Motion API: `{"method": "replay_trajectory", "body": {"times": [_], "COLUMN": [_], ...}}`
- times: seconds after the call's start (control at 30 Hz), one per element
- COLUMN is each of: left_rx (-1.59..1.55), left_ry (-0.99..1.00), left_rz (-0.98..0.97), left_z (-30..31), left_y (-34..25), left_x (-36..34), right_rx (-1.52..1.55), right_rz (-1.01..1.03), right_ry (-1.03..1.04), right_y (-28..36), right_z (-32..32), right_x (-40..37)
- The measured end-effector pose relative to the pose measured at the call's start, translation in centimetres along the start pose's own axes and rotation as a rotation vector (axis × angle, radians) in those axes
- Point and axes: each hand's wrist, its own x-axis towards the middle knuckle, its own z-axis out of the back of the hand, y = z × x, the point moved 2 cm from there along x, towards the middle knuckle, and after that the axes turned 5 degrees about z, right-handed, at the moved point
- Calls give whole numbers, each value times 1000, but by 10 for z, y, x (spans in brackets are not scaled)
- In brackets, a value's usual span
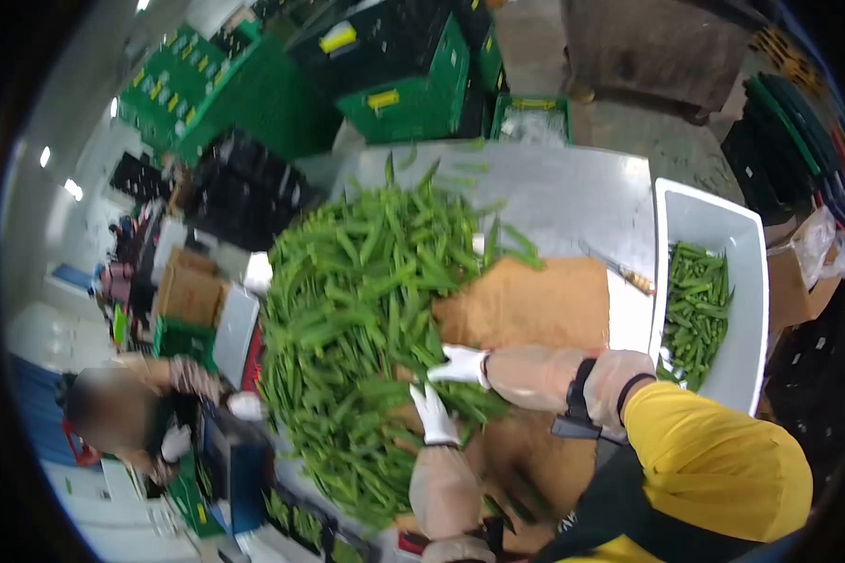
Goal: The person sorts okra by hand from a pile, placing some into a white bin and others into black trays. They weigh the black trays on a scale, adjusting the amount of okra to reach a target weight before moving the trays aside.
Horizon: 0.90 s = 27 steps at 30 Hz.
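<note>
A big heap of long green pods that look like okra (357,281) covers much of the metal table. My left hand (432,416), in a white glove, reaches into the near edge of the heap with its fingers stretched out. Just beyond it, my right hand (462,364), also gloved in white, lies over the same edge with thumb and fingers apart. Both hands touch or nearly touch the pods, and I see nothing gripped in either. Flattened brown cardboard (535,305) lies beside the hands, partly under the heap.
A white bin (759,310) holding smaller green pods stands at the right. A knife (624,270) with a light handle lies by the cardboard. Another person (150,413) with white gloves works at the left. Green crates (408,94) are stacked behind the metal table (582,178).
</note>
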Motion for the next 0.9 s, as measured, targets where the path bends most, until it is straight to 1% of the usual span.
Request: {"method": "replay_trajectory", "body": {"times": [0.03,0.07,0.1,0.13,0.17,0.2,0.23,0.27,0.33,0.37,0.4,0.43,0.47,0.5,0.53,0.57,0.63,0.67,0.7,0.73,0.77,0.8,0.83,0.87,0.9], "left_rx": [65,-186,-187,-186,-157,-150,-142,-45,189,233,290,349,521,696,696,851,1160,1282,1361,1429,1495,1554,1635,1624,1613], "left_ry": [-6,184,128,71,115,96,86,-53,-354,-457,-483,-506,-581,-652,-671,-685,-697,-735,-731,-746,-760,-720,-675,-603,-531], "left_rz": [28,175,126,76,-54,-68,-86,-161,-314,-207,-312,-417,-462,-504,-554,-558,-566,-540,-513,-422,-331,-300,-322,-311,-299], "left_z": [-40,3,-16,-37,-48,-37,-24,-11,24,22,56,87,90,89,95,93,78,63,53,32,10,-5,-13,-22,-31], "left_y": [-19,15,15,13,8,17,25,33,50,42,62,83,79,76,80,84,80,85,94,98,99,105,116,122,128], "left_x": [-44,-12,-45,-80,-110,-122,-134,-146,-164,-189,-189,-188,-201,-213,-216,-221,-228,-230,-230,-234,-240,-242,-244,-247,-251], "right_rx": [104,191,113,150,247,210,112,156,-32,-246,-352,-479,-485,-790,-1097,-1401,-1375,-1356,-1297,-1306,-1340,-1281,-1287,-1282,-1215], "right_rz": [-145,-157,-56,-185,-224,-158,-109,-249,-148,-5,109,87,118,204,184,162,347,439,492,485,475,508,505,497,538], "right_ry": [35,77,127,217,291,345,360,377,167,-24,-23,-64,-100,-100,-290,-487,-429,-402,-290,-160,-92,16,158,302,370], "right_y": [42,47,19,25,30,25,35,41,31,16,8,20,9,20,21,21,19,17,12,20,12,-2,-11,-20,-20], "right_z": [3,0,-3,1,7,14,26,41,76,97,123,139,161,176,179,178,166,158,143,121,98,80,61,41,28], "right_x": [-36,-49,-44,-59,-78,-90,-105,-116,-122,-121,-120,-128,-127,-127,-134,-143,-150,-155,-164,-177,-191,-203,-215,-226,-238]}}
